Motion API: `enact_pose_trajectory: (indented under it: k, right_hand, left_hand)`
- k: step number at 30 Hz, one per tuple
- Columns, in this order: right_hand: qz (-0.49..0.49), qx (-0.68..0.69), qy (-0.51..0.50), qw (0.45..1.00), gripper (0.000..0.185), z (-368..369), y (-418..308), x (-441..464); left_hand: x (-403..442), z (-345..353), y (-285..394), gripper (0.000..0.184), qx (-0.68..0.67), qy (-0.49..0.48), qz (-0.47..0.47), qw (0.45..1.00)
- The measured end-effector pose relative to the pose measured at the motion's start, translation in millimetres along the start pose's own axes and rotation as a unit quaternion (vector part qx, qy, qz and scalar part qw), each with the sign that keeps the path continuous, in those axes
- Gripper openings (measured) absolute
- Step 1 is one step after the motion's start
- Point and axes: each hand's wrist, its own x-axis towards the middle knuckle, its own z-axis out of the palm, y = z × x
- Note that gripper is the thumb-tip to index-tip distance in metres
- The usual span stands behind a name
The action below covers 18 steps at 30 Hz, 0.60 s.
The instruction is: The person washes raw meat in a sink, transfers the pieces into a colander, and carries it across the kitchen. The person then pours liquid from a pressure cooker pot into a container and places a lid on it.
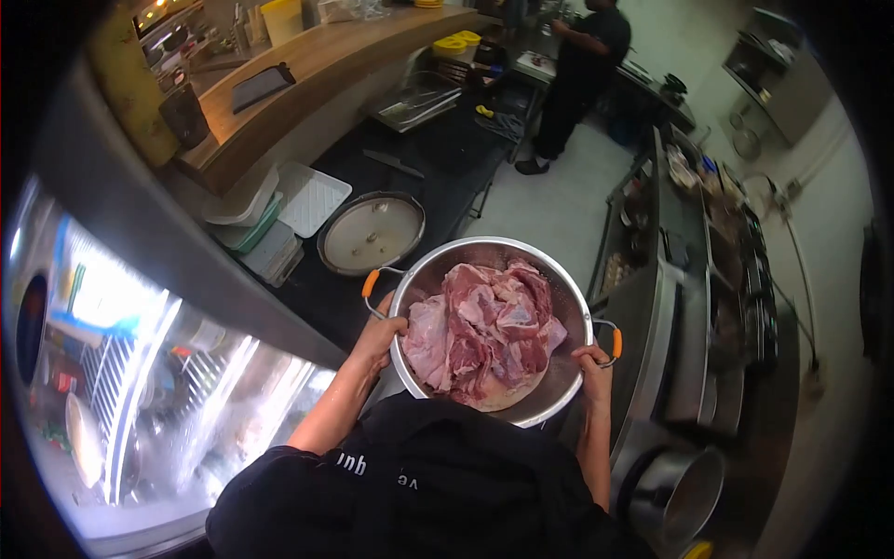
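A round metal bowl (570, 377) with orange-sleeved side handles is held in front of my body. Large pieces of raw red meat (498, 326) lie in it, with a paler piece at the left side. My left hand (380, 334) grips the bowl's left side, by the handle. At the right rim, below the other handle, my right hand (592, 361) is closed on the bowl. Ahead and to the left, a round metal lid (372, 233) rests on the black counter (438, 154).
White trays (312, 197), a knife (393, 164) and a clear-covered metal tray (416, 101) are on the counter. A lit glass-fronted fridge (186, 373) stands at the left. Shelving and a pot (678, 494) are at the right. A person in dark clothes (585, 74) stands farther off.
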Motion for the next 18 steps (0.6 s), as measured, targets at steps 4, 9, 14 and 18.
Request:
enact_pose_trajectory:
  k: [4, 9, 14, 18]
  right_hand:
    - [0.013, 0.010, -0.010, 1.000, 0.011, -6.5, -9.5, 99.4]
    - [0.032, -0.013, -0.035, 0.999, 0.015, 16.9, -3.8, 218.1]
    - [0.094, 0.011, -0.066, 0.993, 0.020, 65.7, 36.0, 365.1]
    - [0.079, -0.021, -0.141, 0.987, 0.029, 118.4, 99.9, 488.4]
  left_hand:
    - [94.9, 15.3, 11.9, 0.069, 0.019, 0.006, 0.005, 1.000]
    - [176.0, 21.5, 37.0, 0.066, 0.007, 0.054, -0.055, 0.997]
    - [287.2, -1.5, 12.6, 0.060, -0.027, 0.079, -0.006, 0.996]
    - [387.4, -58.3, -23.4, 0.074, -0.020, 0.119, -0.001, 0.993]
